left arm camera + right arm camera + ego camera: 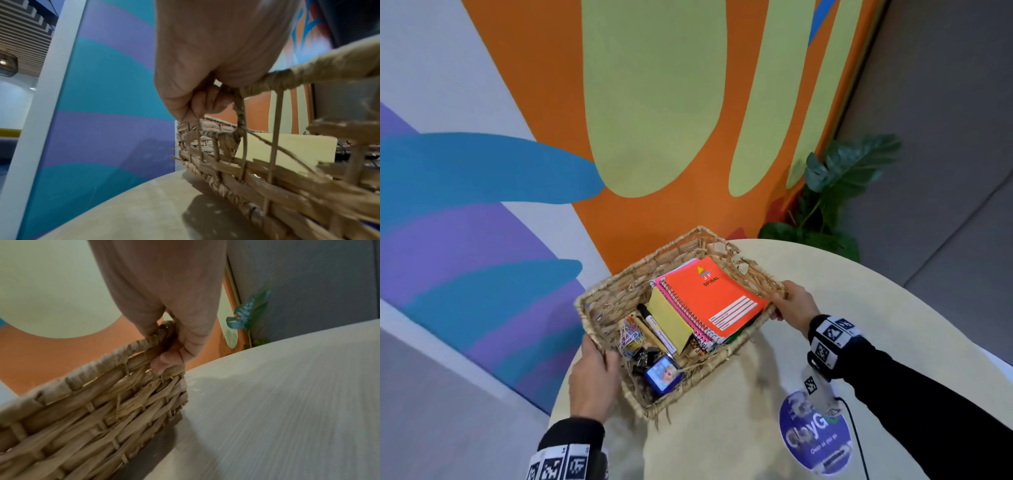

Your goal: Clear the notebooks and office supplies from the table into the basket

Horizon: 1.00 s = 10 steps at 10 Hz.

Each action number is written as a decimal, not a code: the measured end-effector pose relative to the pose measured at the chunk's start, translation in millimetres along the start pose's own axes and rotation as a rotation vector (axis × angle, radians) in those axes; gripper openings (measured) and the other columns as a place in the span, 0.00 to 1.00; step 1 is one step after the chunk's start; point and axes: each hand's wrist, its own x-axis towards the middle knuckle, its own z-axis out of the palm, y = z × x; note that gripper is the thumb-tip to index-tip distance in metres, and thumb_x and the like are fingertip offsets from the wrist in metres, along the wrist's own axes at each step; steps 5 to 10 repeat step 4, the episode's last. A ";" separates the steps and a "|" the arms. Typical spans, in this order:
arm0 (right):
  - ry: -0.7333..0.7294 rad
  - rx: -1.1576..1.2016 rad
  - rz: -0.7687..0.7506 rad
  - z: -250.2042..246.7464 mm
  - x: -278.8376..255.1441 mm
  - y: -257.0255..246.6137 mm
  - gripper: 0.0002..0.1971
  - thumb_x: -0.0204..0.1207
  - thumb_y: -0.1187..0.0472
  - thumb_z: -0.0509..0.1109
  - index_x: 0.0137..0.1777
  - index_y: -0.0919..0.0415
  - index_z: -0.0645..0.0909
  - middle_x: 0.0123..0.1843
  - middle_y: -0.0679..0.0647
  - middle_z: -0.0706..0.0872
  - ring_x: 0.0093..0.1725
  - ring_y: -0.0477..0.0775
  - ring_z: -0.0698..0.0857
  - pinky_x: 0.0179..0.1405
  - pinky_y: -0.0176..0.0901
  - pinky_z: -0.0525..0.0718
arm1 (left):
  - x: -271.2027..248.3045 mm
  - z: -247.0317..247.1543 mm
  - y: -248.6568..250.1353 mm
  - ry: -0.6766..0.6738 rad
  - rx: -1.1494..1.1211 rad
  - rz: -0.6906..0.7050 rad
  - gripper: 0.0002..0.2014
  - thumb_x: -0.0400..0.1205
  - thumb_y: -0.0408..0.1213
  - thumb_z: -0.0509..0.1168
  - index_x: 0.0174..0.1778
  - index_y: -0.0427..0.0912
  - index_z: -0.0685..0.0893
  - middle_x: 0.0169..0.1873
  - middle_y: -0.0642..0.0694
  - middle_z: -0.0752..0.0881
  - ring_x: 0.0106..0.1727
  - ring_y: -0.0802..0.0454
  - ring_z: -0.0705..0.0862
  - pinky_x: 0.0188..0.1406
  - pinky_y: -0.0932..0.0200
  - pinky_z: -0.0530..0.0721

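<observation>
We see a rectangular woven straw basket [616, 291] on the round pale table [859, 308]. Inside it, an orange spiral notebook [714, 296] tops a pink one, beside a yellow sticky-note pad [669, 317], black marker [650, 320], coloured paper clips [630, 334] and black binder clips [643, 354].

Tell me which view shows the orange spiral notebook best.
The head view: the orange spiral notebook lies uppermost in the basket, cover readable. The left wrist view shows only basket wall and a yellow pad; the right wrist view shows none of it.
</observation>
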 end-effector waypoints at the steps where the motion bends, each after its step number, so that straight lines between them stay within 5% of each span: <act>1: -0.020 -0.044 0.012 11.4 3.3 6.9 0.13 0.81 0.57 0.62 0.56 0.68 0.78 0.38 0.65 0.89 0.30 0.57 0.84 0.33 0.47 0.84 | 4.0 3.6 -5.6 -0.010 0.001 -0.017 0.08 0.83 0.36 0.56 0.55 0.37 0.71 0.34 0.38 0.82 0.35 0.38 0.79 0.35 0.50 0.77; 2: -0.040 -0.030 0.080 11.3 -3.9 5.7 0.18 0.82 0.53 0.60 0.64 0.67 0.75 0.46 0.66 0.89 0.35 0.59 0.85 0.37 0.52 0.86 | 2.4 5.0 -4.1 -0.051 -0.022 -0.051 0.12 0.84 0.39 0.55 0.58 0.35 0.72 0.35 0.40 0.82 0.38 0.39 0.79 0.38 0.49 0.77; 3: -0.021 -0.010 0.127 -10.1 -17.5 -7.6 0.26 0.83 0.49 0.58 0.76 0.63 0.65 0.58 0.66 0.85 0.45 0.59 0.83 0.30 0.41 0.77 | 3.4 -0.4 -14.4 -0.106 -0.090 -0.116 0.22 0.86 0.49 0.51 0.70 0.39 0.69 0.54 0.36 0.85 0.56 0.35 0.82 0.54 0.47 0.78; 4: 0.177 0.079 -0.094 -60.9 -64.5 -29.4 0.22 0.81 0.54 0.64 0.73 0.59 0.72 0.56 0.61 0.87 0.46 0.58 0.86 0.36 0.39 0.78 | -8.5 -32.4 -38.3 -0.038 -0.137 -0.216 0.26 0.86 0.51 0.49 0.76 0.41 0.68 0.73 0.35 0.76 0.73 0.33 0.74 0.71 0.44 0.70; 10: 0.177 0.079 -0.094 -60.9 -64.5 -29.4 0.22 0.81 0.54 0.64 0.73 0.59 0.72 0.56 0.61 0.87 0.46 0.58 0.86 0.36 0.39 0.78 | -8.5 -32.4 -38.3 -0.038 -0.137 -0.216 0.26 0.86 0.51 0.49 0.76 0.41 0.68 0.73 0.35 0.76 0.73 0.33 0.74 0.71 0.44 0.70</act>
